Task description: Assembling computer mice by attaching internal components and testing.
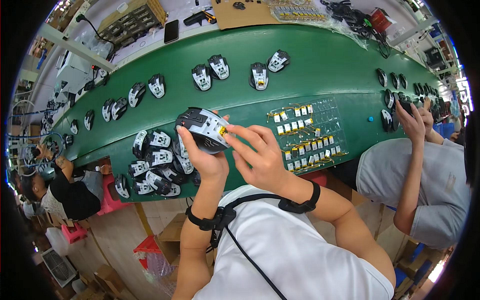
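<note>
My left hand [207, 162] is closed around a black and silver computer mouse housing [200, 125], which is tilted over the bench. A small yellow battery [222, 131] sits in its pale end. The fingertips of my right hand [260, 157] touch that battery, its thumb apart and its fingers stretched. To the left of my hands lies a pile of similar mouse housings [160, 157]. At the right, a clear plastic tray [327, 107] carries rows of small wired batteries [300, 123].
Several mouse housings [201, 77] stand along the green conveyor belt [310, 60] beyond my hands. A co-worker [412, 175] handles a dark part at the right; another person [70, 190] sits far left. A phone [171, 31] and cardboard [245, 15] lie on the back shelf.
</note>
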A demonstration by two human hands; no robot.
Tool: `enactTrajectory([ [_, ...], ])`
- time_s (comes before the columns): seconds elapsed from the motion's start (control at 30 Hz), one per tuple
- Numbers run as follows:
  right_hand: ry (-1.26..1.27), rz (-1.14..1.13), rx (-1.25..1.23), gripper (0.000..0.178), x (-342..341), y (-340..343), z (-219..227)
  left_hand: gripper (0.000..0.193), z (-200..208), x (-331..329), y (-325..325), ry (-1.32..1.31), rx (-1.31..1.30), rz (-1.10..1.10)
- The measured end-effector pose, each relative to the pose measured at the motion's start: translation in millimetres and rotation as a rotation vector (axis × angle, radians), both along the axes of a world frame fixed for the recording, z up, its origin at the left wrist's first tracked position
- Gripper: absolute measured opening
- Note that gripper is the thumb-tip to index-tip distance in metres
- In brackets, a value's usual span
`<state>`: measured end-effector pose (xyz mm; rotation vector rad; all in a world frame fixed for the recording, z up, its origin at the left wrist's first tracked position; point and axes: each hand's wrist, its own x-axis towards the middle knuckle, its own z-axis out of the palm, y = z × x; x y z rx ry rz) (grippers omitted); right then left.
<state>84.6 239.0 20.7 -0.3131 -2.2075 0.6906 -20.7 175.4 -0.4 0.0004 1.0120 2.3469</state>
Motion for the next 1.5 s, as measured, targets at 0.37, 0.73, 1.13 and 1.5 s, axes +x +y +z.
enactTrajectory([
  [0.37, 0.053, 0.129, -0.070, 0.044, 18, 8, -18, 0.058, -4, -5, -6, -0.136, -0.077, -0.352],
  [0.73, -0.082, 0.093, 0.009, 0.044, 13, 3, -12, 0.060, -13, -9, -1, -0.290, -0.141, -0.344],
  [1.13, -0.168, 0.061, -0.794, 0.026, 23, 16, -49, 0.048, -64, -45, 14, -0.222, -0.125, -0.614],
  [1.5, -0.531, -0.028, -0.585, 0.019, 64, 18, -108, 0.034, -153, -102, 139, 0.002, -0.409, -0.496],
])
